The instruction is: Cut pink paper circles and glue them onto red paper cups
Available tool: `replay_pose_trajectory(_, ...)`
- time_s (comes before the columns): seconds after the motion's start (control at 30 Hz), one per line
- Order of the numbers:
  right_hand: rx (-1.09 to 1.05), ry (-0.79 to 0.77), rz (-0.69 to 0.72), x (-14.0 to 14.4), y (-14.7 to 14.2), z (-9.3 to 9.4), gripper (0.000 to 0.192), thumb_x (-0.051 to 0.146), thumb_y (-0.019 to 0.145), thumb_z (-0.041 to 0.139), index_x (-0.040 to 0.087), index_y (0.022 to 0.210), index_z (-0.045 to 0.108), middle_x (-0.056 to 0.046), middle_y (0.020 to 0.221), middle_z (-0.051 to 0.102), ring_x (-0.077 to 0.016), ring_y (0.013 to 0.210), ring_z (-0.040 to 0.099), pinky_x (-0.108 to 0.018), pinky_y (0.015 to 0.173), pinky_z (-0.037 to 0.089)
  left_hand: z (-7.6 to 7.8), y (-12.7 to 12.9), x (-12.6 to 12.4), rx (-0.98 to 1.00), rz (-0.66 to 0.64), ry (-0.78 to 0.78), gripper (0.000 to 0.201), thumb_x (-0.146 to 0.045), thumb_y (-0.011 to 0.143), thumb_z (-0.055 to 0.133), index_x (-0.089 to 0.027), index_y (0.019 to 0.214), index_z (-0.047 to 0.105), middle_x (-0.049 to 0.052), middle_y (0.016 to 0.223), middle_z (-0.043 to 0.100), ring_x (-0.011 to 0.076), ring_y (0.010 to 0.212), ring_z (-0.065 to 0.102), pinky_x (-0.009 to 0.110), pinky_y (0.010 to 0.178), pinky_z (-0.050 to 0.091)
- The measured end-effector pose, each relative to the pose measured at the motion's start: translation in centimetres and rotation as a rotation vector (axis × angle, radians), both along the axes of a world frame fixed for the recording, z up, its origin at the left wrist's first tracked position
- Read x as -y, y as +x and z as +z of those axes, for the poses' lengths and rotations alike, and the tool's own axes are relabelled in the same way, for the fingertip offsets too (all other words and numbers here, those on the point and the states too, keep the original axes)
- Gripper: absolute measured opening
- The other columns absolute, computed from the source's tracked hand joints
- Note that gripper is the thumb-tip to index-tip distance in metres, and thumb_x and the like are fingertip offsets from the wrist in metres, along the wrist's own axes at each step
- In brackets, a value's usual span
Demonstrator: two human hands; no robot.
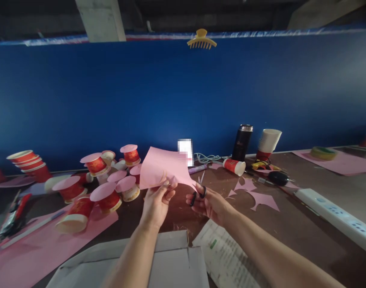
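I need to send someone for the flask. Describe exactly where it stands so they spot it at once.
Follow the blue wall to where it meets the brown table, right of the hands. There stands the flask, upright beside a stack of paper cups. It is the only tall black cylinder with a silver top.

The left hand (157, 200) pinches a pink paper sheet (163, 168) while the right hand (209, 203) holds black-handled scissors (199, 191) at its edge.

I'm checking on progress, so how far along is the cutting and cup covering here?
Done: several red cups already carry pink paper tops, and cut scraps lie on the table. In hand: the left hand holds a pink sheet while the right hand works scissors. Left: stacked cups remain uncovered.
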State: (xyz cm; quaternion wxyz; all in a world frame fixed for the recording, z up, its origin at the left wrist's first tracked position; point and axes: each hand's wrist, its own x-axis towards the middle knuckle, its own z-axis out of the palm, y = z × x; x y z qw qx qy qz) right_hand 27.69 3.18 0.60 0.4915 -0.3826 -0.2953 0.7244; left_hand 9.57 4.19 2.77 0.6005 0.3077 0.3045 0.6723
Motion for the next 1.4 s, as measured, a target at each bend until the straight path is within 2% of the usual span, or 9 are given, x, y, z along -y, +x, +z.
replay_pose_trajectory(0.13,-0.21,-0.063,-0.131,-0.7,0.3,0.0,0.023,0.029,0.078,0.074,0.018,0.09,0.057,-0.001,0.069,0.069,-0.0102,0.06,0.067,-0.018,0.055,0.055,-0.3,0.7,0.5,-0.146,-0.083,-0.051,0.029,-0.025,0.063,0.082,-0.013,0.086,0.069,0.005,0.085,0.072,0.0176,0.078,0.07,0.021,0.058,0.056)
replay_pose_trajectory(0.27,-0.125,0.017,-0.316,-1.7,1.5,0.0,0.019,0.021,0.074,0.075,0.019,0.079,0.056,0.004,0.059,0.064,-0.0088,0.047,0.059,-0.017,0.044,0.051,-0.7,1.1,1.0,-0.263,-0.194,-0.122,0.031,-0.023,0.059,0.084,-0.012,0.085,0.071,0.009,0.087,0.072,0.0211,0.081,0.069,0.026,0.061,0.056)
replay_pose_trajectory(0.43,-0.028,0.156,-0.335,-2.3,3.0,0.3,0.02,0.025,0.07,0.075,0.021,0.077,0.056,0.004,0.058,0.063,-0.0135,0.048,0.061,-0.022,0.039,0.049,-0.5,-0.3,1.3,-0.228,-0.501,-0.087,0.047,-0.024,0.059,0.085,-0.014,0.102,0.068,0.013,0.106,0.071,0.0293,0.1,0.066,0.037,0.08,0.055)
replay_pose_trajectory(0.53,-0.037,0.204,-0.311,-2.5,4.0,0.7,0.023,0.02,0.066,0.078,0.021,0.077,0.057,0.004,0.061,0.064,-0.0125,0.049,0.061,-0.021,0.04,0.049,-0.2,-1.9,0.8,-0.11,-0.589,-0.031,0.066,-0.047,0.057,0.084,-0.017,0.112,0.063,0.015,0.115,0.068,0.0343,0.111,0.061,0.046,0.089,0.052)
replay_pose_trajectory(0.7,-0.055,0.229,-0.272,-2.4,5.4,1.7,0.026,0.014,0.062,0.079,0.021,0.077,0.058,0.007,0.061,0.061,-0.0081,0.046,0.056,-0.018,0.042,0.047,-0.2,-2.7,-0.5,-0.139,-0.517,-0.106,0.085,-0.082,0.069,0.047,-0.012,0.115,0.062,0.02,0.11,0.068,0.035,0.111,0.061,0.045,0.09,0.051)
replay_pose_trajectory(0.87,-0.006,0.25,-0.112,-1.5,5.5,2.2,0.019,0.021,0.067,0.079,0.019,0.075,0.061,0.004,0.066,0.063,-0.0108,0.057,0.06,-0.022,0.055,0.052,-0.8,-1.5,-0.6,-0.164,-0.388,-0.278,0.058,-0.058,0.08,0.057,-0.012,0.114,0.061,0.017,0.105,0.071,0.0311,0.097,0.068,0.042,0.082,0.055)
replay_pose_trajectory(1.07,0.108,0.251,-0.163,-1.9,5.1,1.5,0.025,0.029,0.066,0.081,0.018,0.076,0.061,0.004,0.062,0.057,-0.0067,0.05,0.051,-0.017,0.045,0.043,-0.2,-1.5,0.7,-0.091,-0.489,-0.264,0.039,-0.032,0.078,0.069,-0.009,0.109,0.066,0.017,0.108,0.071,0.0303,0.103,0.067,0.039,0.087,0.055)
replay_pose_trajectory(1.23,0.154,0.187,-0.377,-3.0,5.3,0.6,0.027,0.037,0.071,0.077,0.02,0.078,0.058,0.004,0.062,0.057,-0.0074,0.051,0.053,-0.016,0.042,0.04,0.1,-1.1,0.4,-0.02,-0.176,-0.063,0.039,-0.022,0.076,0.074,-0.015,0.113,0.066,0.011,0.119,0.068,0.0251,0.115,0.061,0.033,0.095,0.052)
replay_pose_trajectory(1.4,0.209,0.134,-0.375,-2.5,4.4,0.4,0.026,0.038,0.078,0.071,0.023,0.093,0.057,0.0,0.079,0.066,-0.0092,0.062,0.061,-0.016,0.048,0.045,0.5,-1.0,-0.6,0.091,0.114,0.121,0.038,-0.025,0.078,0.073,-0.024,0.115,0.066,0.004,0.121,0.067,0.0212,0.125,0.053,0.028,0.098,0.05)
